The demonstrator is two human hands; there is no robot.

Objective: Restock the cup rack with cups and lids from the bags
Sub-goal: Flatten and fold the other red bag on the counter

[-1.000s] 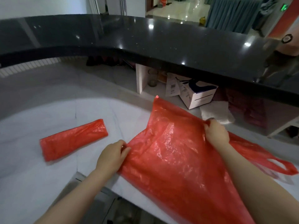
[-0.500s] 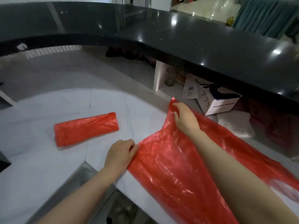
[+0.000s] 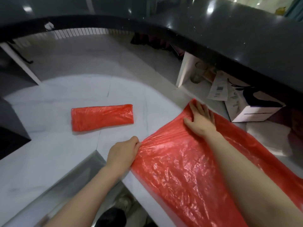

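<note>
A large red plastic bag (image 3: 177,171) lies spread flat on the white counter (image 3: 54,153), reaching from the middle to the lower right. My left hand (image 3: 123,153) pinches its near left corner. My right hand (image 3: 200,118) rests palm down with fingers spread on the bag's far corner, pressing it flat. A second red bag (image 3: 101,117), folded into a long flat packet, lies on the counter to the left, apart from both hands. No cups, lids or rack are in view.
A dark raised countertop (image 3: 229,38) curves across the back. Under it stand a white box with a dark print (image 3: 250,108), papers (image 3: 218,90) and a glass (image 3: 196,76) in a white shelf. The white counter's edge runs diagonally below my left forearm.
My right hand moved from the bag's upper right edge to its far left corner and now presses flat, where the bag had been lifted. My left hand kept its grip.
</note>
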